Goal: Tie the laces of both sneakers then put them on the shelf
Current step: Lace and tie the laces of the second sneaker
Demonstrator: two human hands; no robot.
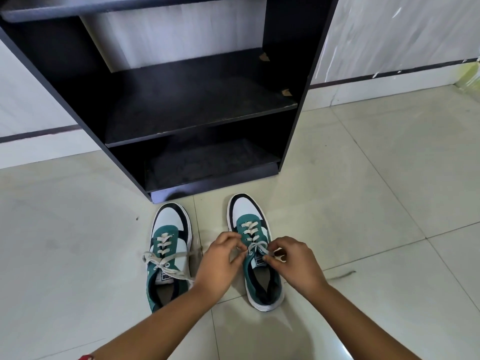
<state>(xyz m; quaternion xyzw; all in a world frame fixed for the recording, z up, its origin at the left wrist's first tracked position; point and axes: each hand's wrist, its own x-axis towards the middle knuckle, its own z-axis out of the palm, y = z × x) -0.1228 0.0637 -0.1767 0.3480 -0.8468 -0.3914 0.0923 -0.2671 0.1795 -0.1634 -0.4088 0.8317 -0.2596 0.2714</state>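
Two green, white and black sneakers stand side by side on the tiled floor, toes toward the shelf. The left sneaker (168,245) has a bow in its white laces, with loops and ends spread sideways. Over the right sneaker (249,219), my left hand (220,263) and my right hand (293,263) each pinch a strand of its white lace (255,246) near the tongue. The black shelf unit (197,118) stands just beyond the toes, with a middle board and a lower board, both bare.
Pale floor tiles (363,203) stretch to both sides of the shoes. A white wall with a dark skirting line runs behind the shelf. A small dark scrap (342,275) lies on the floor to the right of my right hand.
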